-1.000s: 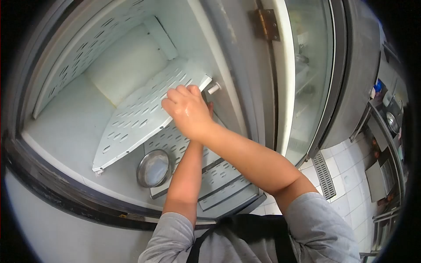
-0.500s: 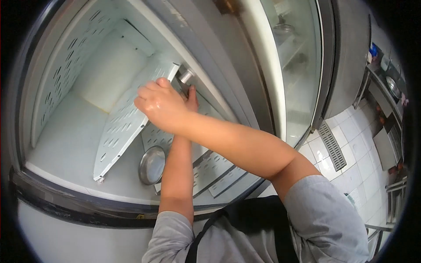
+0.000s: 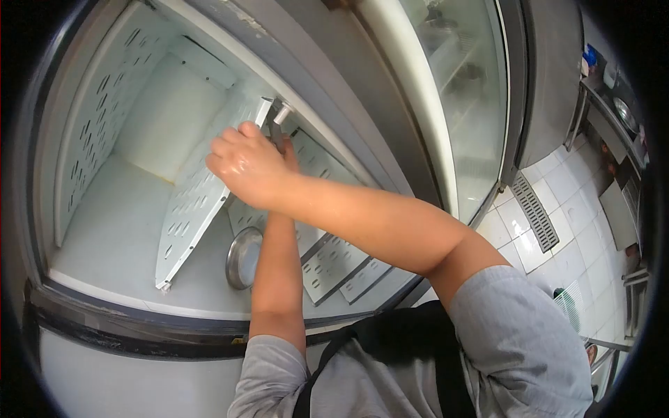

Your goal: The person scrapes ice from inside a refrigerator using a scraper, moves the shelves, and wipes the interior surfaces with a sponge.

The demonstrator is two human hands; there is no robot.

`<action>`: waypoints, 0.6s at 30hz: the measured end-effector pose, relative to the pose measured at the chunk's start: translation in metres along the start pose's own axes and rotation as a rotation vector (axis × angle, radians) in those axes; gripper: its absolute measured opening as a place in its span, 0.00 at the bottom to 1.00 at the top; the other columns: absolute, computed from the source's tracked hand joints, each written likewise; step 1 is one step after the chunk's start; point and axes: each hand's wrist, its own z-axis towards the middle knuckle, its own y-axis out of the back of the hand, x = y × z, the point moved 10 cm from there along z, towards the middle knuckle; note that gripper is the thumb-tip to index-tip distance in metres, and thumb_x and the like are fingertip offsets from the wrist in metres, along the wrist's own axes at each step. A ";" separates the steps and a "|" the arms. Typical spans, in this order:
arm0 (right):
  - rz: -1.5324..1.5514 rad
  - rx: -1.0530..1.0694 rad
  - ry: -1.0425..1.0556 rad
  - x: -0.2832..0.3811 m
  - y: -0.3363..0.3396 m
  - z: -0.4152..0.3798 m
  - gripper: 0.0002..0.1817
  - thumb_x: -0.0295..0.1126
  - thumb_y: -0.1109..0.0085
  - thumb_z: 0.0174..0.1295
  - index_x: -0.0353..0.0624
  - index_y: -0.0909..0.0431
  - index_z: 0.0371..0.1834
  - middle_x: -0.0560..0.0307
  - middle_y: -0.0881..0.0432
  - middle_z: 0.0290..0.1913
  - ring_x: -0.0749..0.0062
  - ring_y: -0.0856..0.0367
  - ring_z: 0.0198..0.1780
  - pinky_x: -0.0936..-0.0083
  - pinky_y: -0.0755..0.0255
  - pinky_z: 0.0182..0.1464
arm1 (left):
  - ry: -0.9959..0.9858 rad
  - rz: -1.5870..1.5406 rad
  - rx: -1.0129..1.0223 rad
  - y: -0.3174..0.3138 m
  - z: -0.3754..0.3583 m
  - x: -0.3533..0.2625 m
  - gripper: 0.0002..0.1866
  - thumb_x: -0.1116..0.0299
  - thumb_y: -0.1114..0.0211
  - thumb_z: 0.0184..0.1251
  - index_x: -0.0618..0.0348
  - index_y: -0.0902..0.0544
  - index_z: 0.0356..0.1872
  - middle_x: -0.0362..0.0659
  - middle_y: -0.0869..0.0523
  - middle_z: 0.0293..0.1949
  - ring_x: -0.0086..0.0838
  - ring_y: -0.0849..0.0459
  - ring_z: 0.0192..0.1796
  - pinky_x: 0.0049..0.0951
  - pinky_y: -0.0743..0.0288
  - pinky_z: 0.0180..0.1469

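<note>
A white perforated shelf (image 3: 197, 202) stands tilted inside the open refrigerator cabinet. My right hand (image 3: 244, 164) is closed over the shelf's raised edge, knuckles up. Crossing beneath the right wrist, my left hand (image 3: 288, 156) is at the shelf's underside, near a dark metal strip (image 3: 276, 131) and a short pale peg (image 3: 282, 113) on the cabinet wall. Its fingers are mostly hidden, so its grip cannot be made out. Below the shelf, a round metal bowl (image 3: 244, 259) lies partly behind my left forearm.
More perforated shelves (image 3: 333, 268) lie low on the right inside the cabinet. A slotted side panel (image 3: 97, 125) lines the left wall. To the right are a glass door (image 3: 467, 104), a floor drain grate (image 3: 535, 212) and a metal worktable (image 3: 610, 118).
My view has shifted slightly. Both hands sit a little further left, and the left hand is tucked closer behind the right wrist. The right hand keeps its hold on the shelf.
</note>
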 end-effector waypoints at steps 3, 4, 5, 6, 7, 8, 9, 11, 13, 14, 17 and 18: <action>0.022 -0.001 0.007 0.000 0.004 0.000 0.04 0.27 0.45 0.40 0.47 0.23 0.21 0.62 0.28 0.28 0.70 0.30 0.39 0.73 0.37 0.43 | 0.014 0.070 0.058 -0.019 -0.007 0.016 0.25 0.50 0.53 0.67 0.67 0.25 0.40 0.57 0.19 0.31 0.51 0.21 0.34 0.44 0.31 0.39; 0.016 -0.004 0.011 0.000 0.002 0.000 0.04 0.27 0.45 0.40 0.47 0.23 0.21 0.62 0.29 0.28 0.70 0.30 0.39 0.73 0.37 0.44 | 0.002 0.074 0.034 -0.024 -0.009 0.021 0.24 0.51 0.53 0.67 0.67 0.25 0.39 0.58 0.19 0.31 0.51 0.21 0.34 0.45 0.31 0.39; 0.008 -0.008 0.016 0.001 -0.002 0.000 0.04 0.27 0.45 0.40 0.47 0.23 0.21 0.63 0.29 0.27 0.70 0.30 0.39 0.73 0.37 0.44 | 0.009 0.066 0.041 -0.024 -0.006 0.020 0.24 0.51 0.53 0.67 0.67 0.25 0.38 0.58 0.19 0.32 0.51 0.21 0.34 0.45 0.31 0.39; 0.000 -0.011 0.020 0.001 -0.004 0.000 0.04 0.27 0.45 0.40 0.47 0.23 0.21 0.63 0.29 0.27 0.70 0.30 0.39 0.73 0.38 0.44 | 0.016 0.057 0.048 -0.024 -0.002 0.019 0.23 0.52 0.53 0.66 0.67 0.25 0.37 0.58 0.19 0.32 0.51 0.21 0.34 0.45 0.31 0.39; -0.015 0.004 0.006 0.001 -0.002 0.002 0.04 0.27 0.45 0.40 0.47 0.23 0.21 0.63 0.29 0.27 0.70 0.30 0.39 0.72 0.38 0.44 | 0.046 0.040 0.089 -0.015 0.007 0.009 0.22 0.53 0.53 0.66 0.66 0.25 0.37 0.58 0.19 0.31 0.51 0.21 0.34 0.45 0.31 0.39; -0.028 0.020 -0.007 0.002 0.002 0.004 0.04 0.27 0.45 0.40 0.47 0.23 0.21 0.63 0.29 0.27 0.70 0.29 0.39 0.72 0.38 0.44 | 0.077 0.022 0.130 -0.012 0.009 0.005 0.21 0.53 0.52 0.66 0.66 0.25 0.36 0.58 0.19 0.31 0.52 0.21 0.33 0.45 0.31 0.38; -0.040 0.035 -0.020 0.002 0.003 0.005 0.04 0.27 0.45 0.40 0.47 0.23 0.21 0.63 0.29 0.27 0.70 0.29 0.39 0.72 0.39 0.44 | 0.072 0.030 0.121 -0.010 0.007 0.005 0.21 0.54 0.52 0.66 0.66 0.25 0.35 0.58 0.19 0.30 0.52 0.21 0.33 0.45 0.31 0.38; 0.001 -0.041 -0.002 0.001 -0.002 0.002 0.03 0.27 0.45 0.39 0.47 0.24 0.20 0.63 0.29 0.26 0.70 0.29 0.38 0.72 0.39 0.44 | 0.057 0.041 0.104 -0.007 0.004 0.002 0.20 0.54 0.51 0.65 0.66 0.24 0.35 0.58 0.19 0.30 0.52 0.21 0.33 0.45 0.32 0.37; 0.020 -0.085 0.012 0.000 -0.004 0.003 0.03 0.27 0.45 0.39 0.46 0.24 0.20 0.63 0.29 0.26 0.70 0.29 0.37 0.72 0.39 0.44 | 0.047 0.009 0.095 -0.014 -0.006 0.013 0.20 0.55 0.51 0.65 0.65 0.24 0.35 0.58 0.20 0.29 0.53 0.21 0.33 0.45 0.32 0.37; 0.021 -0.094 0.013 -0.001 -0.003 0.003 0.03 0.27 0.44 0.38 0.46 0.24 0.19 0.63 0.29 0.26 0.71 0.29 0.37 0.72 0.39 0.43 | 0.031 0.014 0.102 -0.018 -0.005 0.018 0.20 0.55 0.51 0.65 0.65 0.24 0.34 0.58 0.20 0.29 0.53 0.21 0.32 0.45 0.32 0.37; -0.019 -0.045 0.004 0.001 0.001 0.008 0.02 0.27 0.44 0.38 0.46 0.25 0.18 0.62 0.29 0.25 0.71 0.30 0.37 0.73 0.39 0.43 | -0.034 0.057 0.148 -0.023 0.014 0.014 0.19 0.54 0.50 0.65 0.64 0.24 0.33 0.58 0.20 0.28 0.53 0.22 0.31 0.46 0.32 0.36; -0.040 -0.016 0.001 0.001 0.001 0.009 0.02 0.27 0.44 0.38 0.46 0.25 0.18 0.62 0.29 0.25 0.71 0.30 0.37 0.73 0.39 0.43 | -0.008 -0.001 0.152 -0.024 0.011 0.016 0.20 0.54 0.50 0.65 0.64 0.24 0.33 0.58 0.20 0.28 0.53 0.22 0.31 0.46 0.33 0.35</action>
